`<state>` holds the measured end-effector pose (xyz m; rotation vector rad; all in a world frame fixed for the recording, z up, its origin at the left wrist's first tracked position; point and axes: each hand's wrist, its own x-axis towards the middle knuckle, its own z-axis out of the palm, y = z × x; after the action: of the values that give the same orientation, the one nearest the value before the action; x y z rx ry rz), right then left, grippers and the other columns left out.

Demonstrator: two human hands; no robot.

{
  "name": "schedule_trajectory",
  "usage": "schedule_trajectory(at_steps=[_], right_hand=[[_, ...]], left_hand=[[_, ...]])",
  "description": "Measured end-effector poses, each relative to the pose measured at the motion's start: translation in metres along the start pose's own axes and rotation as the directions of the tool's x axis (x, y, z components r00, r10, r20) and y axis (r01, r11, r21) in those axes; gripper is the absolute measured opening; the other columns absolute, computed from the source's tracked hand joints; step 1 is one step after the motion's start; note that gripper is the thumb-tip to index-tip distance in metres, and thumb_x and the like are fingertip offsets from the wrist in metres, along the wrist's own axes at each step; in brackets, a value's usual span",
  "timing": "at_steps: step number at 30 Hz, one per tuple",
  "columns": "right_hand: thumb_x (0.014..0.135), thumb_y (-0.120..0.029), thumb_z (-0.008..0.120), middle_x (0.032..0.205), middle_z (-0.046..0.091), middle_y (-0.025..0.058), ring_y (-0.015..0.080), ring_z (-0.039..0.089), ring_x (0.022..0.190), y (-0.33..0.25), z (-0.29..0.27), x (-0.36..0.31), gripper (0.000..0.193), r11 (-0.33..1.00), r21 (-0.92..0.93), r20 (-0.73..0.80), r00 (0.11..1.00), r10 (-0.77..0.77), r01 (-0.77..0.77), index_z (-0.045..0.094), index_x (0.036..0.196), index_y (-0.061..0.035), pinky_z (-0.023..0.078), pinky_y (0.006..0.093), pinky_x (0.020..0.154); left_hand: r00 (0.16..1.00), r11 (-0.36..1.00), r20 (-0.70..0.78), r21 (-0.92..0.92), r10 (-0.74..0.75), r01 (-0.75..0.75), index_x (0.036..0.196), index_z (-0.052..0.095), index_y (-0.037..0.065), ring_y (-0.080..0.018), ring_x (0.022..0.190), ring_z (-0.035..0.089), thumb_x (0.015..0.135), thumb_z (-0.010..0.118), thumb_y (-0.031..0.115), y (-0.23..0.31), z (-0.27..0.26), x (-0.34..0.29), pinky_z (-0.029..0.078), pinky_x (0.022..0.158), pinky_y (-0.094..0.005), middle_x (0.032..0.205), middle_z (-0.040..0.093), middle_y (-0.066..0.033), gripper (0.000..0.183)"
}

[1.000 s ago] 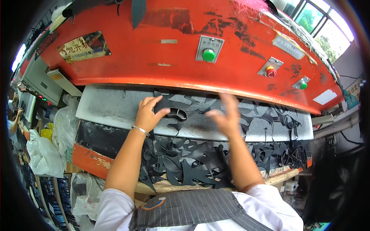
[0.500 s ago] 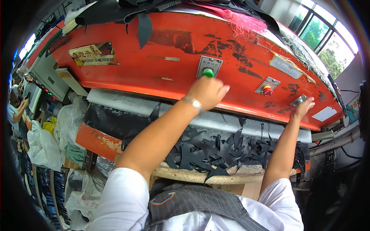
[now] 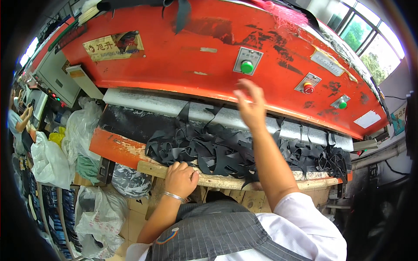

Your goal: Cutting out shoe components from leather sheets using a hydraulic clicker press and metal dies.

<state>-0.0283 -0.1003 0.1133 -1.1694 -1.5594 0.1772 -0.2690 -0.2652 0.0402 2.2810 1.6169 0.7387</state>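
Observation:
My left hand (image 3: 180,179) is at the front edge of a pale wooden board (image 3: 222,180), fingers curled over it near its left end. My right hand (image 3: 251,106) hangs in the air before a red machine's beam (image 3: 174,65), fingers apart and holding nothing. It is just below a large green push button (image 3: 247,67). Black cut-out scraps (image 3: 204,148), thin and web-like, lie heaped on the board between my hands and the machine. Some strips hang up against the grey-white bar (image 3: 152,100) under the beam.
A red knob (image 3: 308,88) and a smaller green button (image 3: 342,105) sit to the right on the beam. An orange block (image 3: 115,145) flanks the board at left. Plastic bags (image 3: 50,161) stand at far left, where another person (image 3: 19,122) works. Pink fringe (image 3: 291,16) lies on top.
Both hands have left the buttons. My left hand has come down from the large green button to the board edge; my right hand has swung left from the small button. The view has shifted.

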Motion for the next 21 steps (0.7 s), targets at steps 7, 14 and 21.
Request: schedule_trajectory(at_steps=[7, 14, 21], right_hand=[[0.082, -0.027, 0.07, 0.116, 0.061, 0.0207, 0.035, 0.054, 0.113, 0.026, 0.056, 0.011, 0.05, 0.957, -0.273, 0.477, 0.878, 0.046, 0.098, 0.059, 0.121, 0.0013, 0.043, 0.0413, 0.099], [0.075, -0.015, 0.075, 0.115, 0.056, 0.017, 0.0345, 0.051, 0.108, 0.075, 0.088, 0.0, 0.054, 0.914, -0.402, 0.515, 0.838, 0.178, 0.053, 0.055, 0.124, -0.0023, 0.046, 0.0398, 0.093], [0.063, 0.015, 0.059, 0.112, 0.057, 0.0131, 0.0339, 0.053, 0.104, 0.09, 0.07, 0.038, 0.048, 0.953, -0.226, 0.478, 0.875, -0.072, 0.202, 0.068, 0.103, -0.0112, 0.047, 0.0402, 0.089]], left_hand=[[0.969, 0.998, 0.249, -0.059, 0.013, 0.002, 0.072, 0.071, 0.01, -0.0281, 0.082, 0.059, 0.079, 0.065, 0.029, -0.014, -0.021, 0.014, 0.047, 0.074, -0.0413, 0.076, 0.061, -0.0076, 0.021], [0.972, 0.985, 0.235, -0.161, -0.017, 0.056, 0.093, 0.071, 0.01, -0.0315, 0.095, 0.062, 0.088, 0.061, 0.026, -0.043, -0.021, 0.177, 0.051, 0.082, -0.0396, 0.096, 0.068, -0.0118, 0.02], [0.976, 0.984, -0.131, -0.004, 0.175, -0.177, 0.108, 0.071, 0.009, -0.0281, 0.116, 0.056, 0.084, 0.065, 0.022, -0.106, 0.051, 0.242, 0.04, 0.099, -0.0446, 0.119, 0.066, -0.0074, 0.027]])
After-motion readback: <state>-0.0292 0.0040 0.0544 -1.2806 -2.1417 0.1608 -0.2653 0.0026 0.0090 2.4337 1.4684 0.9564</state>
